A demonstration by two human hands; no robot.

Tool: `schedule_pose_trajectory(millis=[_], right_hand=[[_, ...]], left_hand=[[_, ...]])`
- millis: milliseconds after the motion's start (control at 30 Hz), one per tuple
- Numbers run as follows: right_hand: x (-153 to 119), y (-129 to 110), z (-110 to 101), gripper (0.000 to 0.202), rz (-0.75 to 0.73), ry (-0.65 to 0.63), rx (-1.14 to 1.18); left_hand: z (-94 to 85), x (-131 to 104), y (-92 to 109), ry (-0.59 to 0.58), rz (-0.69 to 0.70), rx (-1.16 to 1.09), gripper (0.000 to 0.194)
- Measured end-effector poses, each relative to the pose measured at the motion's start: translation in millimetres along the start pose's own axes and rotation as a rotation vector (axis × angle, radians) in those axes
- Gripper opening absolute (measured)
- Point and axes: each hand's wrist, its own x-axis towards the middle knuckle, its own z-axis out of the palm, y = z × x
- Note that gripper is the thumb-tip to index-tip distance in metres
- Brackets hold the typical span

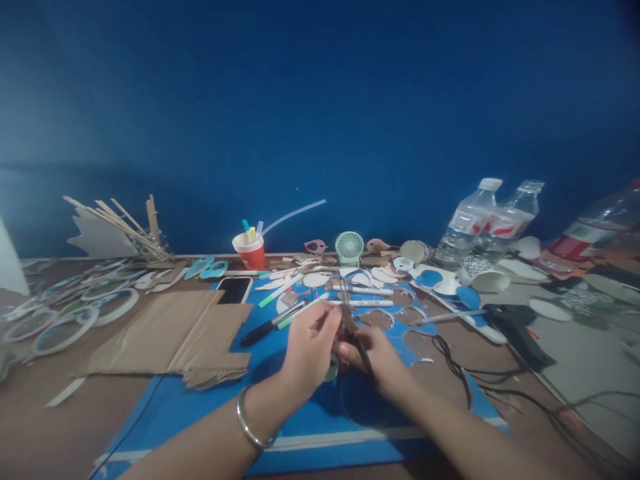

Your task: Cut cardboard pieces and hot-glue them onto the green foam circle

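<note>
Above the blue mat [300, 460], both hands are close together. My left hand [311, 343], with a silver bangle at its wrist, is closed in a pinch on a small brown piece [349, 322]. My right hand [377, 357] has its fingers closed on a dark, thin tool [363, 353] that looks like scissors or a cutter; its tip points up beside the brown piece. A small pale green round object [332, 367] shows just under the fingers. The hands hide the rest of what lies between them.
Torn cardboard [165, 333] and a phone [235, 290] lie left of the hands. Markers, paper cutouts, a red cup [250, 252] and a small fan [349, 248] stand behind. Bottles [470, 220], a black glue gun [520, 333] and cables are on the right.
</note>
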Motion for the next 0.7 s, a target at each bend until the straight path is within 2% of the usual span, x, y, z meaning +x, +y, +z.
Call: schedule_pose_trajectory(millis=[167,367,567,633,700], right_hand=[[-3,-4,-1,0.047,-0.095,-0.098,0.049],[-3,-1,-2,0.046,-0.087,-0.122,0.012],[1,1,-2,0.037,-0.019,0.009,0.141],[3,3,-4,0.030,0.003,0.108,0.276],[6,5,-6,0.025,-0.001,0.191,0.416]], left_hand=[[-1.2,0,2,-0.030,-0.006,0.000,0.026],[-1.6,1,3,-0.034,0.008,-0.039,0.025],[-6.0,9,-7,0.113,0.048,-0.224,0.029],[-9.5,13,-10,0.085,0.060,-0.261,0.030],[-12.6,17,-11,-0.033,0.050,-0.210,0.030]])
